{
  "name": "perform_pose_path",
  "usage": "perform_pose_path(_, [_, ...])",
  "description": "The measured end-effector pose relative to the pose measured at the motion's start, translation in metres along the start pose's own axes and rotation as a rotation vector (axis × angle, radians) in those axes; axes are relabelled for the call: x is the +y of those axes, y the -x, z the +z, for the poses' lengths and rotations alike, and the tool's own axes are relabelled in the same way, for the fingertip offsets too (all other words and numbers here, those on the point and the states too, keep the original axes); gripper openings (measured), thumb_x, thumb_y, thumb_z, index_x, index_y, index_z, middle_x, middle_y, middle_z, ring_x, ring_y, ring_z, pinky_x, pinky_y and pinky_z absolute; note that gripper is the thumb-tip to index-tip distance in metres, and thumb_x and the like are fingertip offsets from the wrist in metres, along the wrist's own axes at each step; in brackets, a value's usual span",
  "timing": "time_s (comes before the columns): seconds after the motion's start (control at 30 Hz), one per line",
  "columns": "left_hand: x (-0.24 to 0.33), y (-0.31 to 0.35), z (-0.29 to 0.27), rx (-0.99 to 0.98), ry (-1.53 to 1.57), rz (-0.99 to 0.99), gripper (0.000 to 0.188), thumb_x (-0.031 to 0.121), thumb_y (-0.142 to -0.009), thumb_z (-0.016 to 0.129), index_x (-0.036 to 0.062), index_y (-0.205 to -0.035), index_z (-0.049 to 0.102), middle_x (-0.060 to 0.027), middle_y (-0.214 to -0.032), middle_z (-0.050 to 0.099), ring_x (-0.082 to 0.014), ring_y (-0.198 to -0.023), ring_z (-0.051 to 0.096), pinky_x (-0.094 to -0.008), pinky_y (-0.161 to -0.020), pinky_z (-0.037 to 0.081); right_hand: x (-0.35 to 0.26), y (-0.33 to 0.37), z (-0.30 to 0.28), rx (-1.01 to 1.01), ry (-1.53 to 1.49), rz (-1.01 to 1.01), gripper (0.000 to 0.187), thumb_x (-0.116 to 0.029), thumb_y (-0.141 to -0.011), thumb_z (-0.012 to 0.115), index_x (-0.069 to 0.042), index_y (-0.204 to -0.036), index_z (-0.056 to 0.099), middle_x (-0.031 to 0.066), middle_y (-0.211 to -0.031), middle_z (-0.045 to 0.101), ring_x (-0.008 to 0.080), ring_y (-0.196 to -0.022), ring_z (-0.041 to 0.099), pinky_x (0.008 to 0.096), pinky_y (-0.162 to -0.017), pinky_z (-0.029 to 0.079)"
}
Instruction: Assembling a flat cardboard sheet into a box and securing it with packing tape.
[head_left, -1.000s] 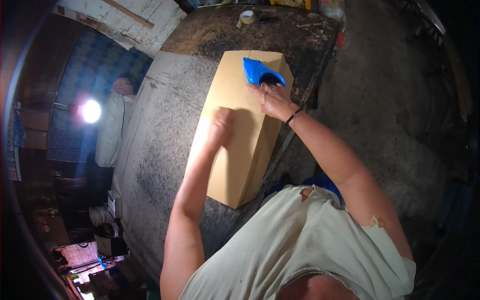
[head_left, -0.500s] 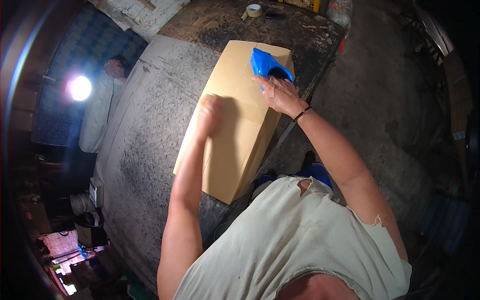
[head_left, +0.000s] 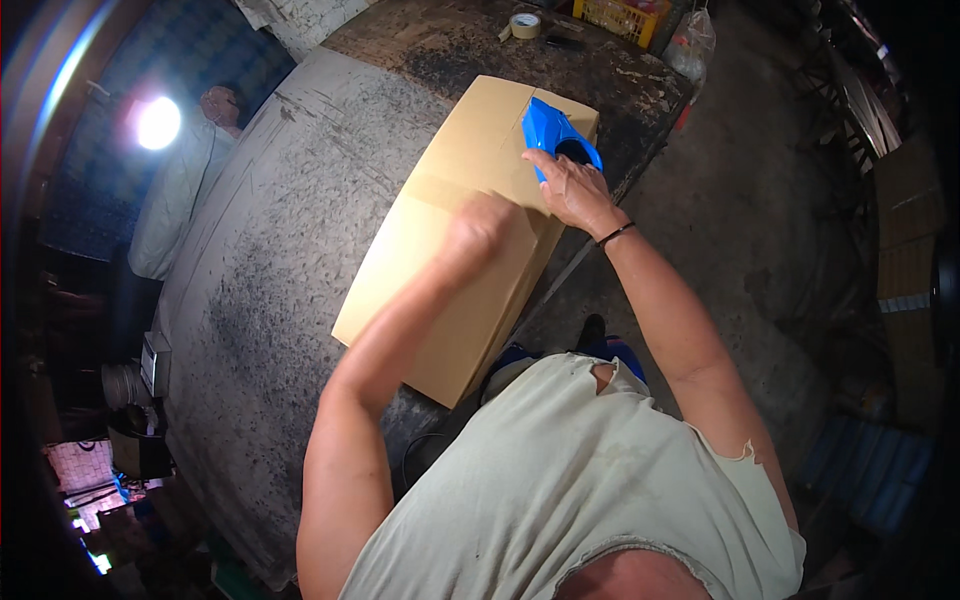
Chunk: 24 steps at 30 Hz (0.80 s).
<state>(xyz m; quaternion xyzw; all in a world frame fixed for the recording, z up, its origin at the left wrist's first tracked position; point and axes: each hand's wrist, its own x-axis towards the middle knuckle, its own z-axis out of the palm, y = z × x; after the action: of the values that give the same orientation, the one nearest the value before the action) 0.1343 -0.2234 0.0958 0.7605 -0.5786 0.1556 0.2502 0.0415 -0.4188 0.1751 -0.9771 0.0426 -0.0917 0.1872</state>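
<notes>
A long brown cardboard carton [head_left: 420,265] lies closed on the worktable, slanting from near left to far right. My right hand [head_left: 578,192] is closed around a blue plastic tape dispenser [head_left: 548,128] at the carton's far right end. Above the middle of the carton's top is my left hand [head_left: 482,228], close to the right long edge. Motion smears its fingers, so their pose is unclear, and nothing shows in it. A slightly darker band crosses the carton's top beside this hand.
The stained grey worktable [head_left: 270,220] spreads to the left. At its far end are a tape roll [head_left: 524,25] and a yellow crate [head_left: 620,18]. A bright lamp [head_left: 158,122] shines at left, near another person [head_left: 185,190]. Concrete floor [head_left: 690,240] lies on the right.
My left hand has moved right across the carton's top, toward its right edge. My right hand still holds the tape dispenser at the far end. The view has shifted slightly.
</notes>
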Motion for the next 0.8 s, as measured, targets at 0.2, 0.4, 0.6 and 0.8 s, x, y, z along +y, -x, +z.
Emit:
perform_pose_path(0.2, [-0.02, -0.011, -0.08, -0.094, -0.23, -0.507, 0.032, 0.028, -0.088, 0.059, 0.0104, -0.115, 0.059, -0.0079, -0.115, 0.058, -0.0316, -0.108, 0.051, -0.0466, -0.087, 0.042, 0.006, -0.001, -0.008, 0.007, -0.06, 0.019, 0.05, -0.011, -0.084, 0.053, -0.018, -0.132, 0.042, 0.0222, -0.114, 0.06, 0.0432, -0.102, 0.058, 0.051, -0.084, 0.049])
perform_pose_path(0.4, [0.043, 0.052, -0.096, -0.322, -0.179, -0.606, 0.052, 0.035, -0.094, 0.048, 0.0156, -0.142, 0.041, -0.0113, -0.149, 0.035, -0.0348, -0.139, 0.027, -0.0582, -0.109, 0.021, 0.069, -0.022, -0.025, 0.213, -0.084, 0.059, 0.045, -0.013, -0.085, 0.056, -0.017, -0.129, 0.047, 0.0234, -0.105, 0.062, 0.0431, -0.095, 0.059, 0.0518, -0.079, 0.049])
perform_pose_path(0.6, [0.079, 0.094, -0.124, -0.343, -0.267, -0.946, 0.057, 0.036, -0.093, 0.053, 0.0107, -0.142, 0.041, -0.0142, -0.149, 0.035, -0.0363, -0.14, 0.025, -0.0574, -0.111, 0.015, 0.155, -0.092, -0.072, 0.273, -0.169, 0.154, 0.031, -0.011, -0.087, 0.057, -0.015, -0.118, 0.056, 0.0208, -0.1, 0.063, 0.0398, -0.095, 0.06, 0.0479, -0.08, 0.048])
perform_pose_path(0.8, [0.111, 0.124, -0.139, -0.209, -0.54, -1.502, 0.064, 0.037, -0.09, 0.058, 0.0017, -0.141, 0.039, -0.0266, -0.149, 0.029, -0.0377, -0.14, 0.023, -0.047, -0.111, 0.022, 0.186, -0.162, -0.03, -0.021, -0.463, 0.035, 0.019, -0.015, -0.085, 0.059, -0.011, -0.102, 0.066, 0.0168, -0.099, 0.067, 0.0347, -0.095, 0.064, 0.0405, -0.083, 0.051])
